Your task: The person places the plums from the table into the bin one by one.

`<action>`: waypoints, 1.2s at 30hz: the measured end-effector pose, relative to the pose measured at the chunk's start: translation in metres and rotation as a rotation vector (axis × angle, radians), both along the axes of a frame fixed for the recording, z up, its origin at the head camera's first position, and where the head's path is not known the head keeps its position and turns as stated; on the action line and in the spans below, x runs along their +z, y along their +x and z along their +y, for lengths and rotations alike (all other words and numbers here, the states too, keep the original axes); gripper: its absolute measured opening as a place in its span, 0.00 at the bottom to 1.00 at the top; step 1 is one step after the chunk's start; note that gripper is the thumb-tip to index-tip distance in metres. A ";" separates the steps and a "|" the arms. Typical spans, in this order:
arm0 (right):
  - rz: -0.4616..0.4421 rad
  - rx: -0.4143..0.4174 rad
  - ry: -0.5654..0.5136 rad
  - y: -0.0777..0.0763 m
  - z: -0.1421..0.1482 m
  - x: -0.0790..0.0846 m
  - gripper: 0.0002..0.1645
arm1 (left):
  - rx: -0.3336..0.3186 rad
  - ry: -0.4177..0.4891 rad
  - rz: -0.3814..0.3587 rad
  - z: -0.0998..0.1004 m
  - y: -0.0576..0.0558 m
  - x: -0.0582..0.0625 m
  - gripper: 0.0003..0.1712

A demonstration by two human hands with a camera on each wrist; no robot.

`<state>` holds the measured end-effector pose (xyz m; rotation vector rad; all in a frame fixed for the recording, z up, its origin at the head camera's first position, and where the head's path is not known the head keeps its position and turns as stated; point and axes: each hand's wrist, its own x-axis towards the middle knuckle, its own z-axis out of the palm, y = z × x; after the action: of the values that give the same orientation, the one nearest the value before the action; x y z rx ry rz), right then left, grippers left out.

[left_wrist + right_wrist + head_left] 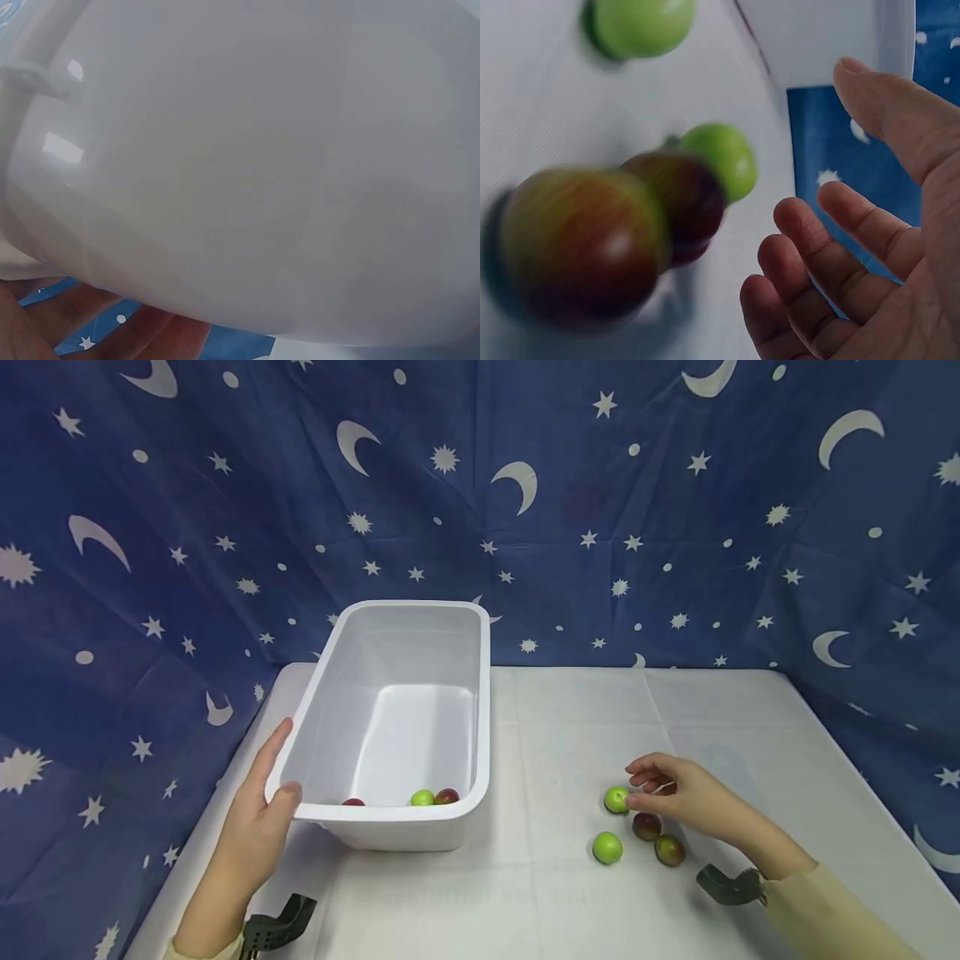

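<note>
A white plastic tub [375, 835] stands at the left of the table. My left hand [251, 827] grips its near left corner, thumb on the rim and fingers along the outer wall. Inside, at the near end, lie a green plum [422, 797] and two dark red plums [447, 796], partly hidden by the rim. My right hand [690, 797] hovers over loose plums, fingers loosely bent and holding nothing. Nearest it are a green plum [617, 799] and a dark red plum [647, 826]. A reddish-green plum [670, 850] and another green plum [607, 847] lie nearer me.
A white cloth [570, 710] covers the table, with a fold line running back from the middle. Behind and along both sides hangs a blue curtain [570, 568] with white moons and stars. The tub's far end stands close to it.
</note>
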<state>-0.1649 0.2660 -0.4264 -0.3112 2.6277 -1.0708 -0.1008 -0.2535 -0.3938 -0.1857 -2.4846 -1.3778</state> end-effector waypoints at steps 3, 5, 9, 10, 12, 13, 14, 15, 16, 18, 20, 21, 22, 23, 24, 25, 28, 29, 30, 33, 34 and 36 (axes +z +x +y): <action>-0.041 -0.017 0.006 0.003 0.007 -0.008 0.33 | -0.001 -0.001 0.006 0.000 0.000 0.000 0.41; -0.057 -0.015 0.016 0.004 0.011 -0.012 0.33 | -0.007 0.003 0.013 0.000 0.000 0.000 0.41; -0.104 -0.007 0.016 0.006 0.017 -0.018 0.32 | -0.013 0.006 0.022 0.000 0.001 0.001 0.41; -0.124 -0.005 0.017 0.007 0.019 -0.019 0.32 | -0.013 0.007 0.025 0.000 0.001 0.001 0.41; -0.160 -0.010 0.012 0.007 0.021 -0.022 0.32 | -0.013 0.006 0.030 0.000 0.001 0.001 0.41; -0.175 -0.013 0.013 0.007 0.022 -0.024 0.32 | -0.015 0.007 0.032 0.000 0.001 0.001 0.41; -0.186 -0.015 0.014 0.007 0.022 -0.025 0.31 | -0.015 0.007 0.035 0.000 0.001 0.001 0.42; -0.195 -0.018 0.015 0.007 0.023 -0.026 0.31 | -0.014 0.006 0.034 0.001 0.001 0.001 0.42; -0.198 -0.022 0.017 0.007 0.023 -0.028 0.31 | -0.013 0.006 0.032 0.001 0.001 0.000 0.42; -0.199 -0.029 0.019 0.008 0.024 -0.029 0.31 | -0.012 0.006 0.030 0.001 0.001 0.000 0.41; -0.200 -0.029 0.020 0.008 0.024 -0.030 0.31 | -0.007 0.005 0.025 0.001 0.001 0.001 0.41; -0.203 -0.029 0.018 0.008 0.024 -0.031 0.31 | -0.004 0.004 0.022 0.001 0.001 0.001 0.41; -0.207 -0.030 0.017 0.008 0.024 -0.030 0.31 | -0.002 0.005 0.021 0.001 0.001 0.001 0.41; -0.211 -0.029 0.016 0.008 0.024 -0.030 0.31 | -0.001 0.005 0.022 0.001 0.002 0.001 0.41; -0.214 -0.027 0.015 0.008 0.023 -0.030 0.31 | 0.002 0.004 0.022 0.001 0.002 0.001 0.41; -0.216 -0.026 0.017 0.008 0.023 -0.030 0.31 | 0.003 0.004 0.022 0.001 0.002 0.001 0.41; -0.218 -0.027 0.027 0.008 0.022 -0.031 0.31 | 0.000 0.004 0.023 0.001 0.002 0.001 0.41; -0.218 -0.027 0.030 0.008 0.022 -0.031 0.30 | -0.001 0.004 0.023 0.001 0.002 0.001 0.41; -0.218 -0.028 0.031 0.008 0.022 -0.031 0.30 | -0.001 0.005 0.023 0.001 0.002 0.002 0.42; -0.219 -0.026 0.028 0.007 0.023 -0.032 0.29 | -0.002 0.010 0.021 0.002 0.002 0.002 0.42; -0.219 -0.026 0.025 0.007 0.023 -0.032 0.29 | -0.002 0.011 0.020 0.002 0.002 0.002 0.42; -0.219 -0.023 0.019 0.007 0.024 -0.032 0.28 | -0.002 0.013 0.020 0.002 0.002 0.002 0.42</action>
<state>-0.1581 0.2900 -0.4586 -0.1503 2.4499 -1.0241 -0.0993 -0.2513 -0.3915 -0.1984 -2.4596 -1.3860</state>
